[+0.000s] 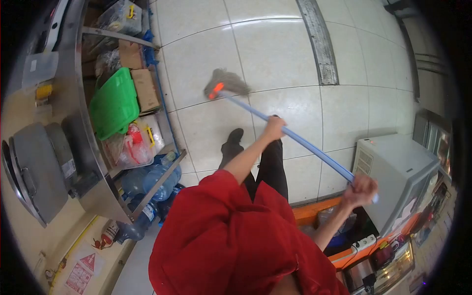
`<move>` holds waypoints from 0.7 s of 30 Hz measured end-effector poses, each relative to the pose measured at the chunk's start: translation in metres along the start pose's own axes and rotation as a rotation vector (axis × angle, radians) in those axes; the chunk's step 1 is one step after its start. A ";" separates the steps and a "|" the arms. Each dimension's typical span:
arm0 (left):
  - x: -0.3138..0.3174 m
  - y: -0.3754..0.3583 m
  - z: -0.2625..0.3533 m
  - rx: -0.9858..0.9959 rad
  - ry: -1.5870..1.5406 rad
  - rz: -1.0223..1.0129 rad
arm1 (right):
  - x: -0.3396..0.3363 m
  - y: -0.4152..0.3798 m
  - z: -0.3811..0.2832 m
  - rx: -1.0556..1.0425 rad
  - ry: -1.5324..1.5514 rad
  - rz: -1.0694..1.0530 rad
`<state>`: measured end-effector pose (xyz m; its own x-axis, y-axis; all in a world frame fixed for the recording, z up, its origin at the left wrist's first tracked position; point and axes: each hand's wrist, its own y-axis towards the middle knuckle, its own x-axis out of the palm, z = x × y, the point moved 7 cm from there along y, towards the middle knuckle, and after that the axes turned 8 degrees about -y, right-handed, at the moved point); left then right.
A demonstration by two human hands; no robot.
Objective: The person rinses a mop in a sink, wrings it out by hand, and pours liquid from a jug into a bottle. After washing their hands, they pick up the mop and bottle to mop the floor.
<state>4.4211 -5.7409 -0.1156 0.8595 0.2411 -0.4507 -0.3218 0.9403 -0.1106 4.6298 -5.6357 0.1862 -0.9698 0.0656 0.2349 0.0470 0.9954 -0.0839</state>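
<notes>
A mop with a light blue handle slants across the view. Its grey string head, joined by an orange socket, lies on the pale tiled floor ahead of my feet. My left hand is wrapped round the middle of the handle. Close to the handle's upper end, my right hand is closed on it too. One dark shoe shows below the mop head; the other is mostly hidden behind my left hand.
On the left, a metal shelf unit holds a green plastic lid, cardboard boxes and large water bottles. A white boxy appliance stands at right, near a power strip. A drain grate crosses the floor.
</notes>
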 end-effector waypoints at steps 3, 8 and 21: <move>-0.099 -0.080 -0.093 -0.046 0.113 0.253 | 0.087 -0.061 0.086 0.188 -0.033 -0.308; -0.156 -0.129 -0.154 -0.286 0.254 0.056 | 0.156 -0.126 0.107 0.178 -0.005 -0.599; 0.019 -0.008 0.089 0.408 -0.374 -0.059 | 0.127 -0.162 -0.111 -0.570 -0.346 -0.496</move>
<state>4.4756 -5.7220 -0.0448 0.9777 0.1841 -0.1010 -0.1527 0.9536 0.2594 4.5260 -5.7811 0.3371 -0.9243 -0.3233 -0.2030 -0.3817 0.7923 0.4761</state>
